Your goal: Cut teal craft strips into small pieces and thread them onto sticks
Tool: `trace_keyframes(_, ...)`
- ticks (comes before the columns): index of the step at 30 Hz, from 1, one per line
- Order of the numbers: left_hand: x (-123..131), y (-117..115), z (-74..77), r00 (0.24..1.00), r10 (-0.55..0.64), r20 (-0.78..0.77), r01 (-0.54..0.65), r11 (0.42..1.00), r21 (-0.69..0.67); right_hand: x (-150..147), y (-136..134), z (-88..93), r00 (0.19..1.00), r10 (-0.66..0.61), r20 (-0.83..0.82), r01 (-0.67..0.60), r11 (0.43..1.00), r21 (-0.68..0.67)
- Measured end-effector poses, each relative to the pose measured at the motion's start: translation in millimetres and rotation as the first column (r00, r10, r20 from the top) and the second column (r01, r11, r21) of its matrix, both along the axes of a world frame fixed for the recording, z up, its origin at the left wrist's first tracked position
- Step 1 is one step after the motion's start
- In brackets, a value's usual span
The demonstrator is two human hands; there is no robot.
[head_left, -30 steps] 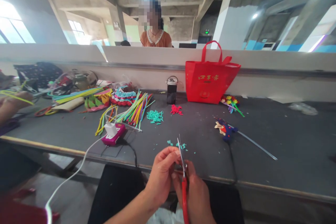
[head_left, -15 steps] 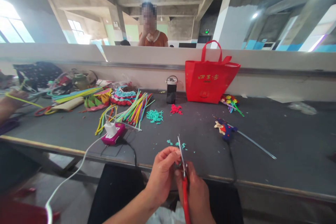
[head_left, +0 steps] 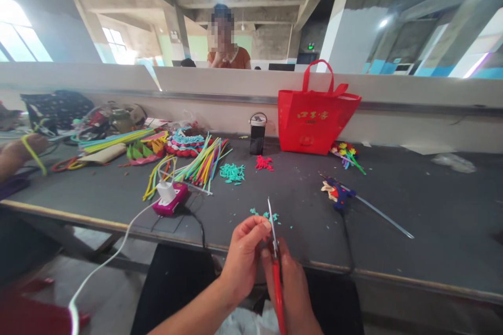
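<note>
My right hand (head_left: 291, 277) is wrapped round a pair of red-handled scissors (head_left: 278, 282) at the table's front edge. Their blades point away from me and look closed together. Just left of the blades, my left hand (head_left: 245, 246) is closed in a pinch, its thumb and fingertips touching or nearly touching the metal. Whatever sits in that pinch is too small or hidden to name. Beyond the fingertips lie small teal clippings (head_left: 255, 212). Farther back are a pile of short teal pieces (head_left: 231, 172) and a smaller pile of red pieces (head_left: 264, 163).
A purple power block (head_left: 171, 204) with a white plug and cable stands left. Behind it lie colourful fuzzy stems (head_left: 204, 162). A glue gun (head_left: 340, 193) with a clear stick rests right. Farther back are a bottle (head_left: 257, 136) and red bag (head_left: 310, 123). A co-worker's hand (head_left: 29, 146) is far left.
The scissor blades, slightly apart before, now look closed. My left hand has hardly moved. At far left, the co-worker's hand and its yellow stem have shifted; the person opposite has lowered a hand slightly.
</note>
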State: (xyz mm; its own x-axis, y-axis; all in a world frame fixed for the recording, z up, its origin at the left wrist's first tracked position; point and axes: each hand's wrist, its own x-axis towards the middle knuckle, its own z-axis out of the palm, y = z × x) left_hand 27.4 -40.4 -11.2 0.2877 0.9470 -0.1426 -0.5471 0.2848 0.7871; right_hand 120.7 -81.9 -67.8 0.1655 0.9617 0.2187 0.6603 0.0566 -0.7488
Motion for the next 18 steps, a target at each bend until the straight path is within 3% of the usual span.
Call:
trace_keyframes(3, 0, -1, -1.0, 1.0, 0.002, -0.002, -0.002, 1.0, -0.009, 0, 4, -0.5, 1.0, -0.01, -0.005, 0.01, 0.999, -0.042)
trace_keyframes(8, 1, 0, -2.2, 1.0, 0.004, 0.001, -0.004, 1.0, -0.011, 0, 8, -6.4, 0.989, 0.022, -0.147, -0.016, 0.999, 0.04)
trace_keyframes(13, 2, 4, -2.3, 1.0, 0.023, -0.003, -0.023, 1.0, 0.02, -3, 10, 4.5, 0.96, 0.07, -0.272, -0.054, 0.996, 0.069)
trace_keyframes(18, 4, 5, -7.0, 0.998, 0.035, -0.051, -0.031, 0.996, 0.084, 3, 18, 10.8, 0.939, 0.017, -0.343, -0.003, 0.999, 0.041)
